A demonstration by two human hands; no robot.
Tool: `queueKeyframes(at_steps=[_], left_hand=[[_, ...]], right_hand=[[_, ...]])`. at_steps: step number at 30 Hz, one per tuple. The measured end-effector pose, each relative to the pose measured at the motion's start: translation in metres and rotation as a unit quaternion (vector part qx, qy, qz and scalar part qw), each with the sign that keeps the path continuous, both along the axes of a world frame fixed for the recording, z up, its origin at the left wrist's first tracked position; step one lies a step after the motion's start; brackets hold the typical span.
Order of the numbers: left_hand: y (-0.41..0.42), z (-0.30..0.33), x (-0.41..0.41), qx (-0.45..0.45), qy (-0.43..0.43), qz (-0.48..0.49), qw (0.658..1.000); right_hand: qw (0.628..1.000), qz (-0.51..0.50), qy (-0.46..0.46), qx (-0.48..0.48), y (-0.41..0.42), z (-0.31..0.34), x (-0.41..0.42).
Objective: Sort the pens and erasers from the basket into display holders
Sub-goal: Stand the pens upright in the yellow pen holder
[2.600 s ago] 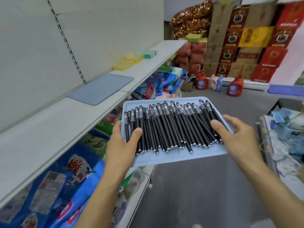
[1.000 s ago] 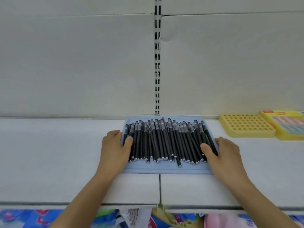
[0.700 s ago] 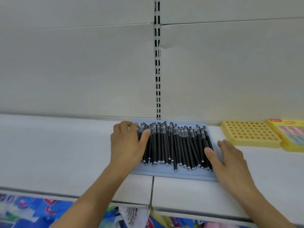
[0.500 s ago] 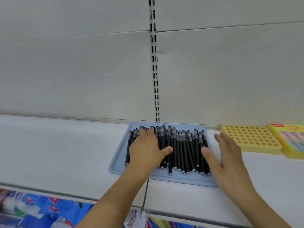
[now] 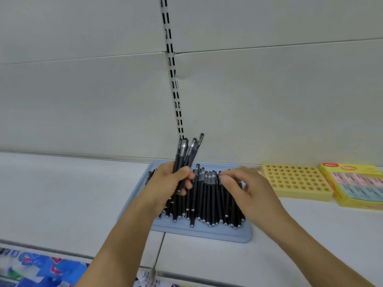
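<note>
The left hand, flat on the pens half a second ago, now grips a raised bundle above the blue tray at the shelf's back edge; the right hand, loosely curled, rests empty on the remaining pens. Loading the yellow holder can begin.

A bundle of pens is held up over the tray

Several black pens are gripped upright in the left hand; the right hand is laid on the pens in the blue tray, beside a yellow holder on the shelf.

We are seeing matt black pens with glossy silvery ends, on a smooth matt blue plastic tray; yellow holder looking plastic.
</note>
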State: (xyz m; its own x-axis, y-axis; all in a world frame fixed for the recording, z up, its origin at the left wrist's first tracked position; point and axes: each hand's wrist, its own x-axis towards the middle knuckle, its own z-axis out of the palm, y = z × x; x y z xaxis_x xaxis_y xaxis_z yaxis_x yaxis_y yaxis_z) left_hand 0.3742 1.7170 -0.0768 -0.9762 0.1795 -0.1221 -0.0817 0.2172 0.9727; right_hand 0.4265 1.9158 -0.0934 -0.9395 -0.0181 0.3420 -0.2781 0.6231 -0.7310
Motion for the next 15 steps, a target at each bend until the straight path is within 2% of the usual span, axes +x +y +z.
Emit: queueKeyframes(at_steps=[3, 5, 9, 12, 15], left_hand=[[0.026, 0.007, 0.013, 0.094, -0.025, -0.093, 0.991], [0.042, 0.007, 0.018, 0.117, -0.038, -0.130, 0.984], [0.068, 0.005, 0.020, 0.154, -0.059, -0.083, 0.983], [0.078, -0.003, 0.016, 0.125, -0.051, -0.037, 0.990], [0.082, -0.008, 0.011, 0.075, -0.047, -0.028, 0.996]], right_hand=[[0.973, 0.043, -0.096, -0.205, -0.007, 0.024, -0.014], [0.954, 0.046, -0.109, -0.274, -0.003, 0.030, -0.022], [0.955, -0.035, -0.087, -0.283, 0.022, 0.024, -0.035], [0.947, -0.095, -0.043, -0.305, 0.051, 0.032, -0.039], [0.960, -0.152, 0.000, -0.233, 0.077, 0.035, -0.045]])
